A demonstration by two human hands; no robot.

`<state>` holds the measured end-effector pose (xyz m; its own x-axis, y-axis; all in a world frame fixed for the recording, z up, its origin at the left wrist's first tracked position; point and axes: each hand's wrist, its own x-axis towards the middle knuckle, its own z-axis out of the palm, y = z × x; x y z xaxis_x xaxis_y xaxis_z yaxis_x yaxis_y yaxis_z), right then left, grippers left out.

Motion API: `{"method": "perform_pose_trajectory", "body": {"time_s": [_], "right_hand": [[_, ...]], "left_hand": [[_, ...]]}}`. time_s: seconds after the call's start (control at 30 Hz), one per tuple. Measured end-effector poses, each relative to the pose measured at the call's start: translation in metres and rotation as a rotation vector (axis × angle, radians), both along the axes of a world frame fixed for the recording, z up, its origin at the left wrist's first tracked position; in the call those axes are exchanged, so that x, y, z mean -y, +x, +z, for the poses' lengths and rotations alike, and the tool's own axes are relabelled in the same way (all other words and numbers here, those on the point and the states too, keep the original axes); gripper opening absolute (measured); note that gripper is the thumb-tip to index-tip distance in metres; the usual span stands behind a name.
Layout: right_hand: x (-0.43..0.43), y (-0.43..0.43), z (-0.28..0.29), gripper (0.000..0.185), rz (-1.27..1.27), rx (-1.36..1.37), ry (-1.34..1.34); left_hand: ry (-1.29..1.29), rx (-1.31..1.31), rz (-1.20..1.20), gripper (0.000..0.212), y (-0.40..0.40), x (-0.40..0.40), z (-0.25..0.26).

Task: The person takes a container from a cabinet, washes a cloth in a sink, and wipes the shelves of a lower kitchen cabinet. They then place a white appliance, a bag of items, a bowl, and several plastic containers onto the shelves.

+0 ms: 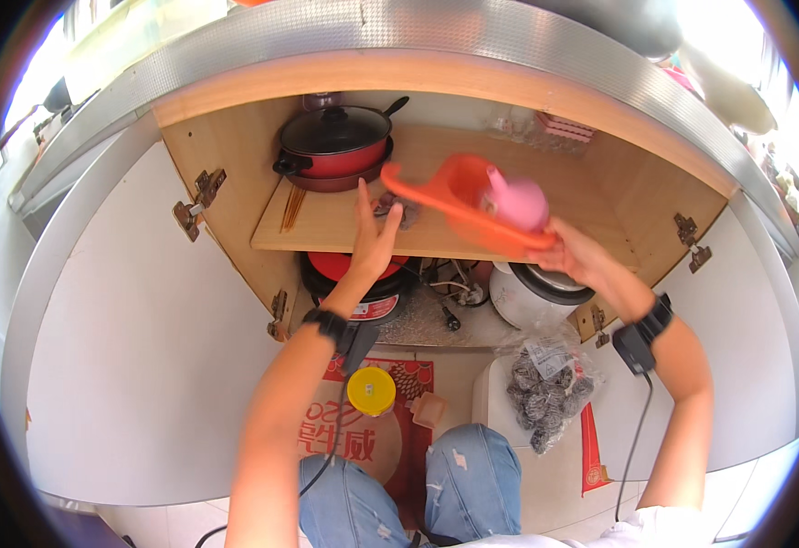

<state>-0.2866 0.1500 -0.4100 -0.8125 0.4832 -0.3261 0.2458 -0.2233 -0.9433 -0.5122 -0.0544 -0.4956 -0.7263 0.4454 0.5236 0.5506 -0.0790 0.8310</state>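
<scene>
My right hand grips the edge of an orange plastic container, blurred and held tilted over the cabinet's upper shelf. A pink rounded object with a short spout-like tip sits in it. My left hand reaches over the front of the same shelf, fingers spread, beside a small dark crumpled item; whether it touches the item I cannot tell. Behind my left hand stands a red pan with a glass lid, stacked on another pan. Thin wooden chopsticks lie left of the hand.
Cabinet doors stand open on both sides. Below the shelf are a red-and-black electric cooker, a power plug with cables and a white rice cooker. A bag of steel-wool scourers and a yellow-lidded tub are near my knees.
</scene>
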Motion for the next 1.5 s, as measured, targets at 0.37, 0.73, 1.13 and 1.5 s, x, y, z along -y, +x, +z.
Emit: {"method": "perform_pose_trajectory", "body": {"time_s": [0.37, 0.73, 1.13, 1.5], "right_hand": [[0.093, 0.044, 0.045, 0.035, 0.153, 0.025, 0.155], [0.101, 0.005, 0.020, 0.035, 0.276, 0.037, 0.093], [0.107, 0.021, 0.079, 0.034, 0.450, 0.233, -0.095], [0.188, 0.109, 0.275, 0.036, 0.522, 0.359, 0.018]], "left_hand": [[0.076, 0.138, -0.305, 0.054, 0.071, 0.127, 0.087], [0.084, 0.355, -0.203, 0.063, 0.066, 0.145, 0.092], [-0.041, 0.767, -0.182, 0.082, 0.103, 0.190, 0.159], [-0.358, 1.180, -0.031, 0.041, 0.235, 0.310, 0.338]]}}
